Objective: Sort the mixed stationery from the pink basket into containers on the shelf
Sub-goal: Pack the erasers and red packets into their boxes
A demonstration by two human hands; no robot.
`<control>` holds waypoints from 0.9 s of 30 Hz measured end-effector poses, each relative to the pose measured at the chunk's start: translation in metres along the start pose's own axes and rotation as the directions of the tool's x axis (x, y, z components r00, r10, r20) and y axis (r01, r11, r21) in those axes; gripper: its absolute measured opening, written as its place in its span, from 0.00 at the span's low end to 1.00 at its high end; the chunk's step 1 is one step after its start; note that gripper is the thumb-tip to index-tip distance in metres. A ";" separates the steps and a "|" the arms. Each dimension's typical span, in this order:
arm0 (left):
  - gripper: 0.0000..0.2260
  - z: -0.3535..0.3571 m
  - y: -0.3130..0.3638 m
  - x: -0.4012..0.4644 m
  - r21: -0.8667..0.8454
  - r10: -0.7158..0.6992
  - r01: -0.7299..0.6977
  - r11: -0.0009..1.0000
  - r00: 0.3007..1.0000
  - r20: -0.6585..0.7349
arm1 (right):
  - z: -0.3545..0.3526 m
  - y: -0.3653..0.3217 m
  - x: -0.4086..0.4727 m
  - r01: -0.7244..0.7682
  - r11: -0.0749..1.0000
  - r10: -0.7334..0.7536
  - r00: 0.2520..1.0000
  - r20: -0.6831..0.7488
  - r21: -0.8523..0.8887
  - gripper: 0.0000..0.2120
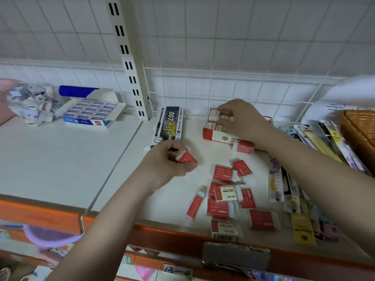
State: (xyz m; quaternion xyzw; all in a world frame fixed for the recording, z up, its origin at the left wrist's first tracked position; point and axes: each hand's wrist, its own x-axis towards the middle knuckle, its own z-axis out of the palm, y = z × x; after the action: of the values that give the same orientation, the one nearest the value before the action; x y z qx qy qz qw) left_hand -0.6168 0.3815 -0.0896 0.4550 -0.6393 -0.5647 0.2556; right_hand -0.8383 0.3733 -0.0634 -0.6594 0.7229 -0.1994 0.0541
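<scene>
Left hand (168, 161) hovering low over the white shelf (60, 159), fingers curled round a single red-wrapped eraser (186, 158), gripped at its white end with the red corner jutting toward the thumb. Right hand (241, 118) reaching farther back, fingertips curled down into the open red eraser box (215, 136), pressing on the row of erasers already packed inside; whether any one of them is pinched cannot be told.

Between the two forearms, a loose scatter of red erasers (225, 197) lying flat on the shelf, some overlapping, a few right at the orange front edge (172, 232). One more red eraser (243, 147) resting just in front of the red box, under the right wrist.

Black pen box (169, 126) marked "007" standing just left of the red box, behind the left hand. Beyond the slotted upright post (129, 63), on the neighbouring shelf section, an open blue eraser box (91, 112) filled in neat rows, with a heap of pale wrapped erasers (34, 104) beside it. At far left, only a blurred pink edge (6, 98), too unclear to name.

To the right, flat packets of bookmarks or cards (316, 142) fanned along the shelf, and a woven wicker basket (359, 130) at the frame's edge.
</scene>
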 end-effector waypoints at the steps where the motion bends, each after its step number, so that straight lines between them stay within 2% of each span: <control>1: 0.09 -0.002 0.002 0.004 0.018 0.028 -0.028 0.999 1.000 0.003 | -0.009 -0.005 -0.013 0.013 1.000 -0.013 0.999 0.034 0.007 0.17; 3: 0.04 -0.005 0.011 0.011 0.095 0.110 -0.111 0.989 0.994 0.015 | -0.026 -0.013 -0.042 0.059 0.997 -0.065 0.984 0.169 0.040 0.15; 6: 0.05 -0.007 0.027 0.026 0.198 0.228 -0.224 0.954 0.974 0.007 | -0.041 -0.024 -0.086 0.094 0.991 -0.123 0.917 0.378 0.094 0.17; 8: 0.02 -0.004 0.039 0.038 0.267 0.307 -0.295 0.918 0.952 -0.005 | -0.038 -0.027 -0.109 0.116 0.989 -0.145 0.878 0.457 0.090 0.20; 10: 0.02 0.004 0.048 0.054 0.264 0.357 -0.344 0.901 0.934 0.001 | -0.025 -0.026 -0.126 0.130 0.989 -0.149 0.870 0.470 0.072 0.21; 12: 0.02 0.014 0.053 0.069 0.259 0.364 -0.347 0.902 0.931 -0.021 | -0.010 -0.022 -0.138 0.110 0.992 -0.124 0.913 0.388 0.056 0.21; 14: 0.02 0.021 0.055 0.083 0.287 0.381 -0.360 0.888 0.924 -0.020 | 0.001 -0.021 -0.147 0.072 0.993 -0.093 0.964 0.247 0.094 0.20; 16: 0.03 0.027 0.058 0.094 0.326 0.371 -0.374 0.868 0.926 0.074 | 0.006 -0.020 -0.155 0.042 0.979 -0.060 0.995 0.081 0.200 0.19; 18: 0.07 0.031 0.061 0.104 0.420 0.317 -0.366 0.831 0.930 0.183 | 0.008 -0.018 -0.161 -0.001 0.947 0.030 0.996 -0.085 0.321 0.16; 21: 0.16 0.034 0.067 0.122 0.602 0.228 -0.309 0.736 0.951 0.208 | 0.008 -0.013 -0.171 -0.011 0.899 0.141 0.954 -0.265 0.439 0.14; 23: 0.22 0.038 0.071 0.129 0.750 0.214 -0.303 0.589 0.952 0.217 | 0.009 -0.008 -0.177 -0.018 0.883 0.182 0.934 -0.308 0.470 0.12; 25: 0.25 0.044 0.069 0.132 0.834 0.230 -0.301 0.463 0.949 0.215 | 0.009 -0.005 -0.180 -0.050 0.865 0.231 0.923 -0.307 0.499 0.08; 27: 0.20 0.047 0.065 0.135 0.831 0.270 -0.311 0.462 0.941 0.202 | 0.008 -0.004 -0.183 -0.066 0.849 0.260 0.916 -0.306 0.524 0.07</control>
State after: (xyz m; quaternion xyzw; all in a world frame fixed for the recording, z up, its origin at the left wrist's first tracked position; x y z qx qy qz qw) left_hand -0.7364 0.2838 -0.0636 0.3938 -0.9058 -0.1351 0.0783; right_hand -0.8093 0.5500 -0.1032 -0.5085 0.6969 -0.4947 0.1055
